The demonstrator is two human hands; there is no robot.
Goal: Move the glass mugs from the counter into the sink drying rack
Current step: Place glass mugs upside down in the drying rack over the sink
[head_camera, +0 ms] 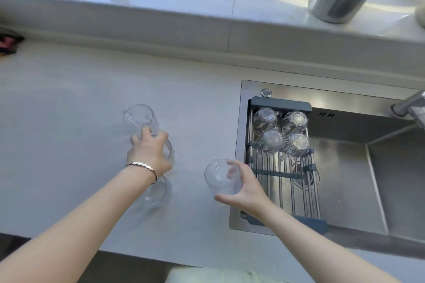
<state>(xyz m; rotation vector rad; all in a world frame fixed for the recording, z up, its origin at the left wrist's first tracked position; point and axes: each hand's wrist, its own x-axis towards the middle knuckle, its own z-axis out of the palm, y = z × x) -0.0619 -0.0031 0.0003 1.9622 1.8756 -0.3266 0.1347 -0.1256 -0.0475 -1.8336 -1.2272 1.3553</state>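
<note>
The pale grey table (69,103) meets a steel sink (345,167) at three o'clock, bridged by a dark-framed wire drying rack (282,177) holding four upturned clear glass mugs (280,133). The right hand (243,186) clasps a mug (218,177) beside the rack; the left hand (149,151) grips another (167,147) at nine o'clock.

Prob. home kitchen, steel sink (345,167), counter (69,110)
</note>
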